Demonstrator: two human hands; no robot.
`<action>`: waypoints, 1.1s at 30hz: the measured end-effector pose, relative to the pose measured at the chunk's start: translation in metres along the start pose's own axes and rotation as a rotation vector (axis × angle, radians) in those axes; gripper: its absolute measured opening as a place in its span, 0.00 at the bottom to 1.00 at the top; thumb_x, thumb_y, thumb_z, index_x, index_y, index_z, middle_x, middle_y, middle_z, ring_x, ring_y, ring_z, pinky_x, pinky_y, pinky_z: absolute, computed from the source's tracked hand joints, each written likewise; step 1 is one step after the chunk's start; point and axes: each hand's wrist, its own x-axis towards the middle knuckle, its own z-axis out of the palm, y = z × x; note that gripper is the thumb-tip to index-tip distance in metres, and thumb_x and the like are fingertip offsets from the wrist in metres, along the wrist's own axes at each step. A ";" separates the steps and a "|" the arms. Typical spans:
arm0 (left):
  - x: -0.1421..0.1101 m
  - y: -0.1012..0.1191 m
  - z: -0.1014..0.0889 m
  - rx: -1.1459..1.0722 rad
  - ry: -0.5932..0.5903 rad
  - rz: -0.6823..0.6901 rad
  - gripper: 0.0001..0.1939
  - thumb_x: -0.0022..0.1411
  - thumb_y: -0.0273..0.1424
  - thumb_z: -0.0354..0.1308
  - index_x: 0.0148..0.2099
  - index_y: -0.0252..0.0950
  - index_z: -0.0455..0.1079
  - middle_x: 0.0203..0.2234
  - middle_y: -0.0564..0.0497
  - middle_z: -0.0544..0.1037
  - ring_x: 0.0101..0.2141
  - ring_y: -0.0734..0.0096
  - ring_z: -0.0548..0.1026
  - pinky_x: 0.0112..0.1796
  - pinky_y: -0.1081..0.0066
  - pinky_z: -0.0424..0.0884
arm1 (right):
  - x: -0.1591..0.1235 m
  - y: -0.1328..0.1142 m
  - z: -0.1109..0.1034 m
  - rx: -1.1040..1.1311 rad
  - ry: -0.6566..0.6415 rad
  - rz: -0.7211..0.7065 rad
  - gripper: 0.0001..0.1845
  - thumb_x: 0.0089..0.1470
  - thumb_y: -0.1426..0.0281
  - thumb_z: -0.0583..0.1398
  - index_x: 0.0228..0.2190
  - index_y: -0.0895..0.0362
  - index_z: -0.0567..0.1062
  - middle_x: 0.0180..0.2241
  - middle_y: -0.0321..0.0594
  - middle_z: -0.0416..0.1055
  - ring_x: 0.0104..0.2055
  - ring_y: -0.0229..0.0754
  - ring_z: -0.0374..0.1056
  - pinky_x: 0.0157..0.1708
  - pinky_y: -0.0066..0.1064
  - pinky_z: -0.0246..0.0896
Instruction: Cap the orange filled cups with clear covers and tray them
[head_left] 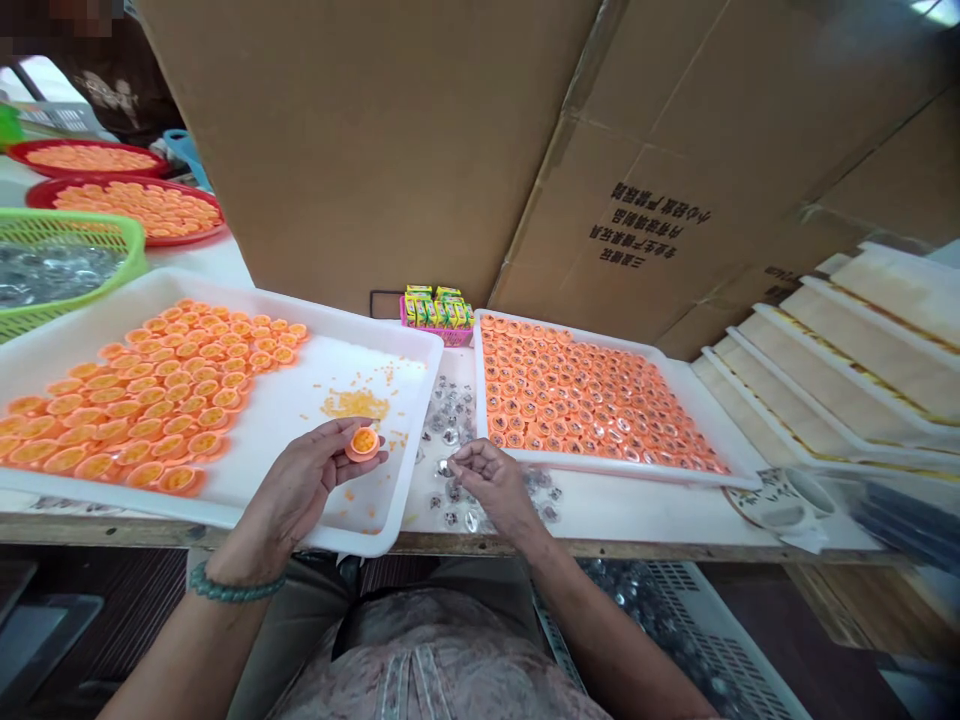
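My left hand (319, 462) holds a small round orange cup (364, 443) with yellowish bits inside, pinched between thumb and fingers. It hovers over the right part of a white tray (285, 425), where loose yellow bits (356, 405) are scattered. Rows of similar orange cups (150, 395) fill the left of that tray. Between the two trays, my right hand (491, 485) has its fingertips pinched on a small clear plastic piece (444, 467). More clear pieces with dark marks (454, 500) lie on the table beneath and around it.
A second white tray (675, 480) holds many orange cups with clear tops. A pink basket (457, 335) of small yellow-green boxes stands behind. Tall cardboard (420, 150) walls the back. Stacked trays (832, 350) stand right; red trays (180, 240) and a green basket (139, 250) left. A person (120, 80) is beyond.
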 end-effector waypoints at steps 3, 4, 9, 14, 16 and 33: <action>-0.002 -0.001 0.000 -0.010 -0.009 0.005 0.11 0.55 0.27 0.57 0.41 0.29 0.72 0.37 0.42 0.77 0.37 0.59 0.77 0.42 0.63 0.74 | 0.003 -0.017 0.009 0.317 0.010 0.057 0.10 0.44 0.69 0.66 0.30 0.56 0.72 0.28 0.34 0.70 0.29 0.33 0.64 0.29 0.24 0.59; -0.002 -0.001 -0.001 -0.014 -0.019 0.011 0.11 0.55 0.27 0.57 0.41 0.29 0.73 0.37 0.42 0.77 0.37 0.60 0.77 0.42 0.63 0.74 | 0.005 -0.021 0.013 0.380 -0.001 0.053 0.11 0.44 0.69 0.66 0.32 0.55 0.73 0.28 0.34 0.69 0.30 0.33 0.64 0.30 0.23 0.59; -0.004 -0.003 -0.002 -0.020 -0.101 0.017 0.11 0.54 0.29 0.59 0.41 0.31 0.73 0.35 0.46 0.77 0.35 0.63 0.77 0.41 0.64 0.74 | 0.018 -0.031 0.038 0.417 -0.147 -0.034 0.18 0.49 0.68 0.63 0.44 0.51 0.74 0.31 0.34 0.66 0.33 0.33 0.65 0.36 0.27 0.63; -0.004 -0.002 -0.002 -0.033 -0.148 0.007 0.13 0.55 0.32 0.60 0.42 0.31 0.72 0.33 0.45 0.77 0.33 0.64 0.77 0.40 0.66 0.73 | 0.028 -0.034 0.053 0.285 -0.225 -0.073 0.14 0.50 0.66 0.61 0.41 0.53 0.75 0.33 0.36 0.68 0.36 0.37 0.66 0.40 0.33 0.64; -0.005 -0.001 -0.002 -0.045 -0.140 0.003 0.13 0.54 0.32 0.61 0.42 0.31 0.72 0.33 0.45 0.77 0.33 0.64 0.77 0.39 0.66 0.73 | 0.029 -0.035 0.055 0.242 -0.202 -0.075 0.11 0.49 0.67 0.62 0.37 0.53 0.75 0.32 0.35 0.69 0.36 0.37 0.65 0.40 0.31 0.62; -0.003 -0.003 -0.003 -0.056 -0.137 0.018 0.13 0.54 0.32 0.61 0.41 0.32 0.72 0.31 0.47 0.77 0.33 0.66 0.76 0.40 0.67 0.72 | 0.031 -0.037 0.054 0.176 -0.229 -0.083 0.09 0.49 0.68 0.60 0.35 0.55 0.71 0.29 0.34 0.67 0.30 0.35 0.66 0.35 0.29 0.63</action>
